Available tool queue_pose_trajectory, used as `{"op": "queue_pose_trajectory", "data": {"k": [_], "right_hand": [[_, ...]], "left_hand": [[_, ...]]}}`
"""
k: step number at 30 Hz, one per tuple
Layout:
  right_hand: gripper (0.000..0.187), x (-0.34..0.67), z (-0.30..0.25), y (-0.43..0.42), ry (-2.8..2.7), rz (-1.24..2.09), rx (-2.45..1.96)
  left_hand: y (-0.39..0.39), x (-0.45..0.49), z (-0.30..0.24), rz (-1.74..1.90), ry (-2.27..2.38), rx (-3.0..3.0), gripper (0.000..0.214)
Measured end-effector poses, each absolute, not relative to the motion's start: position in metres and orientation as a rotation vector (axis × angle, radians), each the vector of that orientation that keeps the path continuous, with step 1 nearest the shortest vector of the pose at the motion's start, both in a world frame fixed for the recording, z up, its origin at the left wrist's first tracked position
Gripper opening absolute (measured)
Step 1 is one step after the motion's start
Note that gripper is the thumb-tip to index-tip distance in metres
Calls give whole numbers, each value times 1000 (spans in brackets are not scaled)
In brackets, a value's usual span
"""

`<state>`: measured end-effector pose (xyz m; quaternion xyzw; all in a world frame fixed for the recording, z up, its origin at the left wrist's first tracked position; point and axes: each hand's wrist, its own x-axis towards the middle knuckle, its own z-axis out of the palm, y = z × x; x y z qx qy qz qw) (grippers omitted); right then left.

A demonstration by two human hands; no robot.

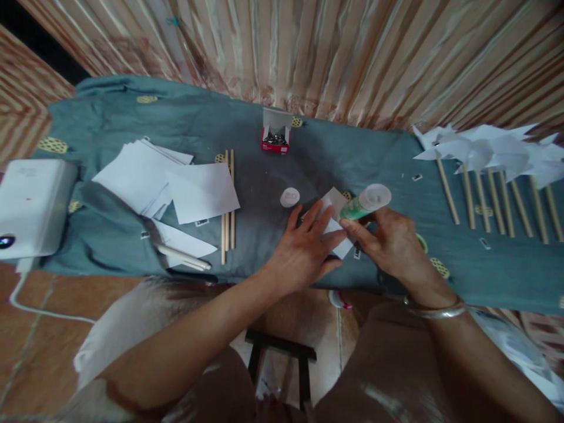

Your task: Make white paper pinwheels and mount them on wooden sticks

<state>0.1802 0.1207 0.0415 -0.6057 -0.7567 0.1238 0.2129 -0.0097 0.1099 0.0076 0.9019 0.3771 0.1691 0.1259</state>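
My left hand (308, 247) lies flat with fingers spread on a small folded white paper (337, 205) on the teal cloth (308, 158). My right hand (394, 244) grips a green-and-white glue stick (365, 202), its open end pointing up and away and its tip near the paper. The glue stick's white cap (289, 197) rests on the cloth just left of the paper.
A pile of white paper sheets (167, 182) and three wooden sticks (228, 205) lie at left. A red box of pins (275, 138) stands behind. Finished paper pinwheels on sticks (493, 164) lie at right. A white device (33, 205) sits far left.
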Motion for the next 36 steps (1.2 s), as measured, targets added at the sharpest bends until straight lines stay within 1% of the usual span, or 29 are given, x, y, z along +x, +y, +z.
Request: {"op": "queue_pose_trajectory", "data": {"k": [10,20,36], "right_hand": [[28,179,42,121,-2117,331,-1686],[30,177,40,121,-2150,262,-1673],[29,172,43,122,-2158,352,-1674]], "left_hand": [[109,-10,9,459,1108,2654,50],[109,-10,7,464,1122,2650,52],[110,-11,9,460,1091,2633,48]]}}
